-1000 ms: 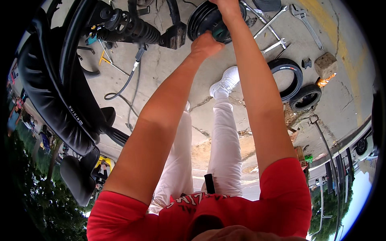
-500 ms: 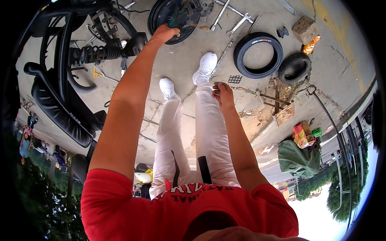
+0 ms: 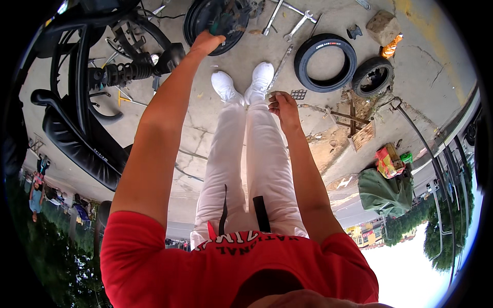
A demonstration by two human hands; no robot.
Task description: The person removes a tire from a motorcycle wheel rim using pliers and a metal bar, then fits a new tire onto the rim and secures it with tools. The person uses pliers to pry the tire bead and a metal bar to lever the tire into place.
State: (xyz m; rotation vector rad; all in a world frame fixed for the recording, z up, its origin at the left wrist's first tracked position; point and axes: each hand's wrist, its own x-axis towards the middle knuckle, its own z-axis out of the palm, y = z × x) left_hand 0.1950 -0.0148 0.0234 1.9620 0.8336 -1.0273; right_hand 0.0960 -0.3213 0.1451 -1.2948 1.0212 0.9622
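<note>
While left grip [image 3: 208,43] holds black wheel [image 3: 197,20], right grip [image 3: 285,110] curls, closure unclear; tyre [image 3: 300,64], wrench [image 3: 298,26], stone block [image 3: 383,28] lie around.

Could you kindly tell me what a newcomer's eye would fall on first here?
Probably the person's bright red shirt, filling the lower edge, with white trousers above it in the middle. Next might come the black wheel at the top, with the left hand at its near edge. The large black tyre lying flat on the concrete, right of the white shoes, also stands out.
</note>
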